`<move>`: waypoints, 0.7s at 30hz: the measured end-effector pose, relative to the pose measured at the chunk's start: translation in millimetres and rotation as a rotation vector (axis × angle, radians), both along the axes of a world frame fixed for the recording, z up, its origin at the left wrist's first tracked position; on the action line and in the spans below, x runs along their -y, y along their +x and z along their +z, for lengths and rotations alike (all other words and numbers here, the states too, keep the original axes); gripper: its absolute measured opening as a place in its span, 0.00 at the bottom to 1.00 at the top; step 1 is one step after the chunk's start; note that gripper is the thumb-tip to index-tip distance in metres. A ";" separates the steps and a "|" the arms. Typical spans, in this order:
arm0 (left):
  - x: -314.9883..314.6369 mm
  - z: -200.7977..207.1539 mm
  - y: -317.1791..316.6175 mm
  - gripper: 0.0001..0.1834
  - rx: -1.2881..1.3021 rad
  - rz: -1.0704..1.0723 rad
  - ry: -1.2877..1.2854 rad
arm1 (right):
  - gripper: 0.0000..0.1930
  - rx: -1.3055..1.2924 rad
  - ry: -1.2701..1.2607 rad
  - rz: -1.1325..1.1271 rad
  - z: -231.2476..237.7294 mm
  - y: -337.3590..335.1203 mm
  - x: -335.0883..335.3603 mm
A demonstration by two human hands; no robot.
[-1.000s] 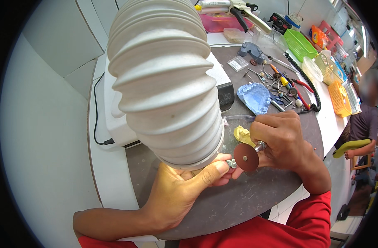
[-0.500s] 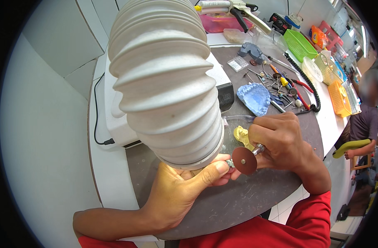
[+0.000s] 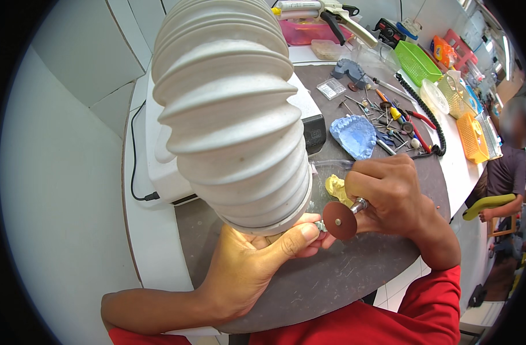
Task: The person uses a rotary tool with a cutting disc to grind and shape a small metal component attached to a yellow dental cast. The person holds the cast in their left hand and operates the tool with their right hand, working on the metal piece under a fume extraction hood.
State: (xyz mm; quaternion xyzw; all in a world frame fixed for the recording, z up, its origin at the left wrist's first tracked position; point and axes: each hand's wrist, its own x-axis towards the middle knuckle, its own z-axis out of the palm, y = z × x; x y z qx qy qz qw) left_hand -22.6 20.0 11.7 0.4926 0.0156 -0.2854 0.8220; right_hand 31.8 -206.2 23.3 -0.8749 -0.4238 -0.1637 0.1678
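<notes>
Silvery, the small piece (image 3: 320, 226) is pinched in the left grip (image 3: 260, 256), while the right grip (image 3: 387, 194) clamps a disc-tipped handpiece (image 3: 360, 205).

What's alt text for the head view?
The left hand pinches a small metallic piece; the right hand holds a rotary tool, its brown disc beside the piece. A ribbed white hose partly hides the left hand.
</notes>
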 end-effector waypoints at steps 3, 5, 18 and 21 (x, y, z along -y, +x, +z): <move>-0.4 0.6 1.3 0.12 0.010 -0.013 0.009 | 0.28 0.000 -0.005 -0.012 1.4 0.0 0.0; -0.5 1.0 1.7 0.12 0.014 -0.016 0.015 | 0.28 0.005 0.013 -0.039 2.4 -0.3 -0.5; -0.4 0.9 1.0 0.12 0.011 -0.009 0.010 | 0.27 0.015 -0.002 -0.026 1.4 -0.4 -0.9; -0.4 0.4 1.2 0.12 0.019 -0.016 0.001 | 0.28 0.023 -0.005 -0.012 0.8 0.1 -0.9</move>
